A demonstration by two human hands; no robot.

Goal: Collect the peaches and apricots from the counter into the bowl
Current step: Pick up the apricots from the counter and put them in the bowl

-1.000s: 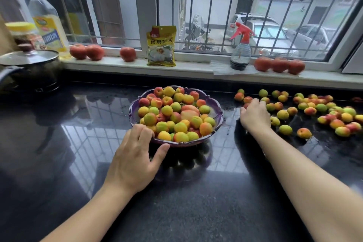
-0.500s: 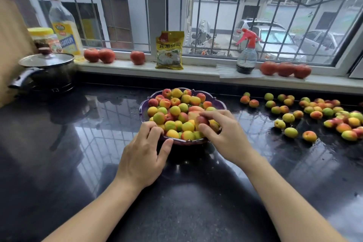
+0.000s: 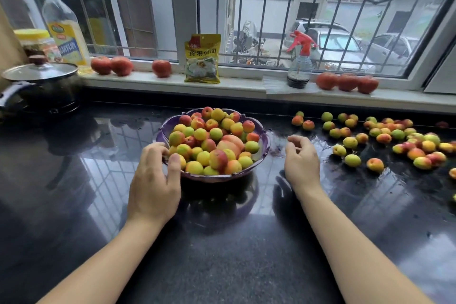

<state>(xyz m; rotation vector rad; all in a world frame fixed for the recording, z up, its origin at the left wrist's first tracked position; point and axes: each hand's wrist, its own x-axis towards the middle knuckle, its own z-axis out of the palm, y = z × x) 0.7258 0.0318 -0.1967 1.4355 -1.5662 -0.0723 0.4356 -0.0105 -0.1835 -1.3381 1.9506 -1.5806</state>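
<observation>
Evidently the loose fruit [image 3: 352, 160] is small, light, soft-skinned and wet-slick, best cupped whole; right hand [image 3: 301, 163] loosely curled, empty; left hand [image 3: 154, 180] grips the bowl [image 3: 262, 153] rim.

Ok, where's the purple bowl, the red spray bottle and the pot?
purple bowl [image 3: 264, 141]: head view, bare right rim.
red spray bottle [image 3: 299, 70]: head view, clear body under the red trigger.
pot [image 3: 39, 72]: head view, glass lid.
</observation>
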